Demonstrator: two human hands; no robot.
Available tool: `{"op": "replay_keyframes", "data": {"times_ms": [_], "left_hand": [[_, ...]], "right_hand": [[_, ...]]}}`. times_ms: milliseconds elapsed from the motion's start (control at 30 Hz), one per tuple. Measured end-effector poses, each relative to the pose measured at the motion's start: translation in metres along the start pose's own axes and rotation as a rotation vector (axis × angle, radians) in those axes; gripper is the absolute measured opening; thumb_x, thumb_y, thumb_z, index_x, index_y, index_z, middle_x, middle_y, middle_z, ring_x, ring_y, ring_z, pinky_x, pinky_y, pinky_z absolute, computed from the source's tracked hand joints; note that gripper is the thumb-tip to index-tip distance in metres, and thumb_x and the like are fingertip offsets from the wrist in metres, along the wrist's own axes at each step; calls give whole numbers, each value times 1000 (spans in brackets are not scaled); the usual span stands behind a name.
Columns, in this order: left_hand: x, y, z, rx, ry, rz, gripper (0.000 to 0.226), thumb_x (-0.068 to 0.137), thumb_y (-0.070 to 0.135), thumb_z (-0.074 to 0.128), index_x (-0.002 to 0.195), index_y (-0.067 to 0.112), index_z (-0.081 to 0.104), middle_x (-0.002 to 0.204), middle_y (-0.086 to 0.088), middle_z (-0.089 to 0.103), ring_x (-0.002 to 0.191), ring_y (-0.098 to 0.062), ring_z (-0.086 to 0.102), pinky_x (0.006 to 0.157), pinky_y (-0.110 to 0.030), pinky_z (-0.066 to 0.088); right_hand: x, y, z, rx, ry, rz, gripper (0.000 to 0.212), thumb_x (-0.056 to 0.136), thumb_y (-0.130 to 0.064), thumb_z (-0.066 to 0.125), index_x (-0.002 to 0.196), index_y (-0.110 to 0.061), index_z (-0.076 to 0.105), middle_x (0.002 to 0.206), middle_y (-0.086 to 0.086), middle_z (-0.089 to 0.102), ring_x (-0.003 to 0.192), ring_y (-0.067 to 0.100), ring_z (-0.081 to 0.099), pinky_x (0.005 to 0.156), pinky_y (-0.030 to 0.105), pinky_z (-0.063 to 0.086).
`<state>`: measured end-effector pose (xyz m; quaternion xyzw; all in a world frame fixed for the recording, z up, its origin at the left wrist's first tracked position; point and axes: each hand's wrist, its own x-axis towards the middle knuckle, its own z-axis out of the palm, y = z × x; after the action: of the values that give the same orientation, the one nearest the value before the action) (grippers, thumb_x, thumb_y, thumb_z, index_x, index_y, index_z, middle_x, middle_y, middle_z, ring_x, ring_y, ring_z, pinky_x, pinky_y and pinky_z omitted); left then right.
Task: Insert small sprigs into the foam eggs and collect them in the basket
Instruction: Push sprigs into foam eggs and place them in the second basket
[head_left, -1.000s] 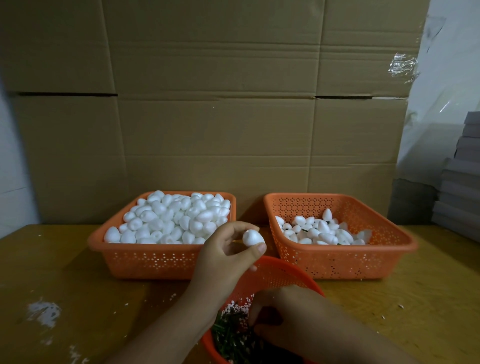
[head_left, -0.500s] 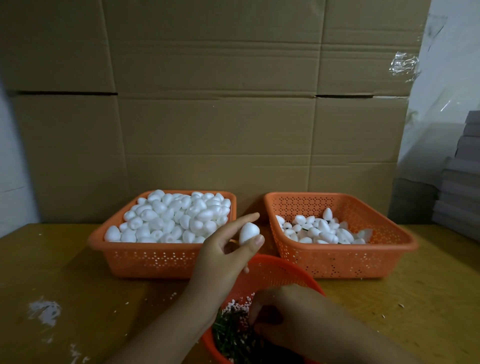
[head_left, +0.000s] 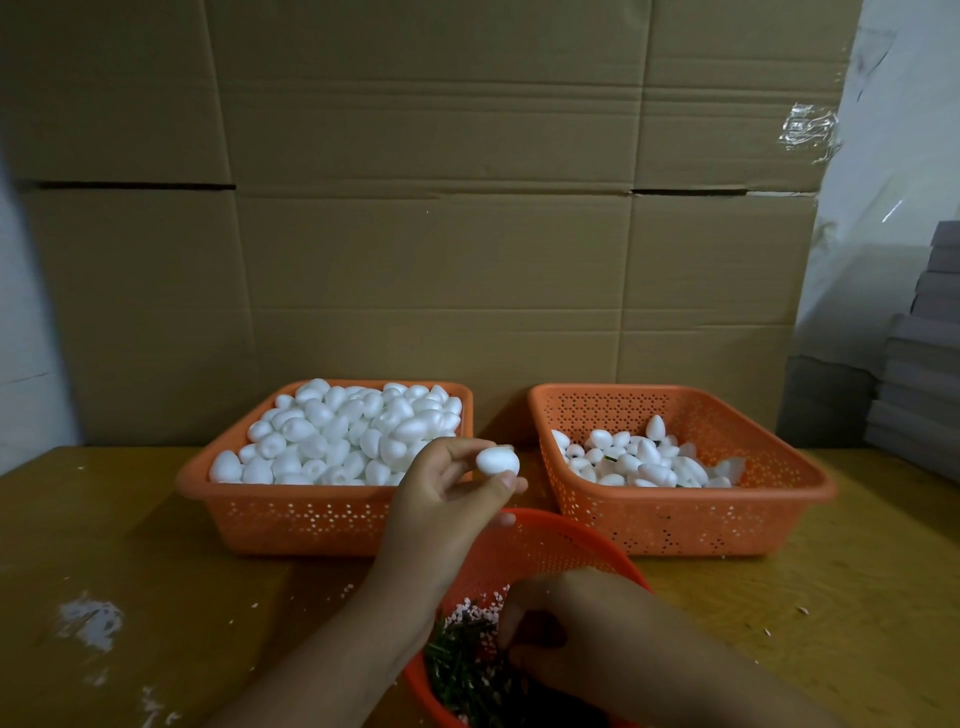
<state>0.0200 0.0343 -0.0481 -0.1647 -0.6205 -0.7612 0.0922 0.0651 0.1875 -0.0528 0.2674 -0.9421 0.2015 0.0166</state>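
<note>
Pinched between thumb and fingertips of the left hand (head_left: 441, 499), one white egg (head_left: 497, 461) is held up above the round bowl (head_left: 545, 551). The right hand (head_left: 582, 639) is curled down inside that bowl at 6 o'clock, among the green sprigs (head_left: 462, 670); whether a sprig is gripped cannot be told. A full basket (head_left: 291, 514) of eggs is seen at 10 o'clock. A second basket (head_left: 727, 519), partly filled, is seen at 2 o'clock. Both are set on the table (head_left: 130, 545), with cardboard (head_left: 441, 234) behind them.
</note>
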Motion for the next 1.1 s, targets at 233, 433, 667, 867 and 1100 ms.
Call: {"op": "replay_keyframes", "data": {"times_ms": [233, 433, 667, 867, 1100], "left_hand": [[1, 2, -1, 107, 28, 85, 28, 86, 9, 72, 89, 37, 72, 85, 10, 69, 65, -7, 60, 58, -20, 51], [1, 0, 0, 65, 36, 35, 20, 85, 5, 72, 94, 24, 72, 87, 5, 74, 80, -16, 72, 65, -26, 58], [0, 2, -2, 158, 40, 101, 29, 84, 10, 73, 90, 38, 73, 82, 13, 71, 63, -2, 60, 58, -17, 50], [1, -1, -1, 74, 68, 47, 18, 85, 4, 70, 97, 17, 71, 91, 5, 75, 82, -11, 72, 64, -24, 57], [2, -3, -1, 151, 67, 114, 22, 88, 7, 68, 101, 25, 69, 81, 5, 73, 66, -9, 68, 57, -20, 51]], "right_hand": [[0, 2, 1, -9, -12, -6, 20, 86, -38, 61, 105, -46, 60, 106, -26, 65, 86, -15, 54, 71, -2, 36], [-1, 1, 0, -4, -16, 4, 21, 85, -39, 62, 104, -48, 59, 91, -33, 62, 82, -17, 51, 69, -2, 35], [0, 1, 0, 13, -27, 15, 19, 86, -38, 62, 103, -46, 61, 90, -35, 61, 79, -24, 49, 69, -3, 36], [2, 2, 3, 21, 65, 38, 26, 88, -32, 61, 109, -47, 64, 110, -28, 64, 90, -17, 52, 76, -4, 36], [3, 4, 2, 121, 168, 34, 19, 85, -21, 66, 96, -34, 73, 100, -26, 64, 98, -11, 55, 87, 8, 42]]}}
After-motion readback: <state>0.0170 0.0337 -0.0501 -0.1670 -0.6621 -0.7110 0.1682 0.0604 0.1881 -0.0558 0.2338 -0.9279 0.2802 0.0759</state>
